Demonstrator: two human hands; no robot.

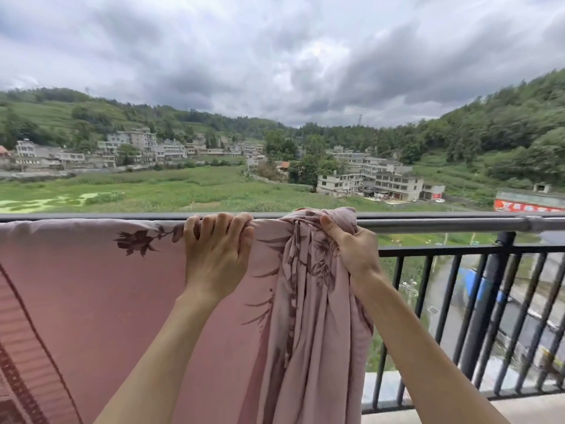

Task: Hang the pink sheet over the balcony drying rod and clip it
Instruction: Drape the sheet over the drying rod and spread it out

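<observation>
Head view shows a pink cotton sheet with a dark maroon floral print (91, 286) draped over a grey metal drying rod (443, 224) that runs across the balcony at about chest height. To the left of the hands the sheet lies spread flat over the rod and hangs down smoothly; a darker woven border pattern runs along its lower left part. At the right end the cloth is bunched into a thick gathered hank that hangs in long folds.

The left hand (214, 249) rests on top of the rod with its fingers curled over the sheet's fold, gripping cloth and rod together. The right hand (351, 243), just beside it, clutches the bunched end of the sheet in a closed fist, thumb pointing up against the knot of fabric at rod height. Both bare forearms reach up from the bottom of the view.

Right of the sheet the rod is bare. Below it stands a black metal balcony railing with vertical bars (458, 301). Beyond lie green fields, grey multi-storey buildings (367, 182), wooded hills and a heavy cloudy sky (275, 56).
</observation>
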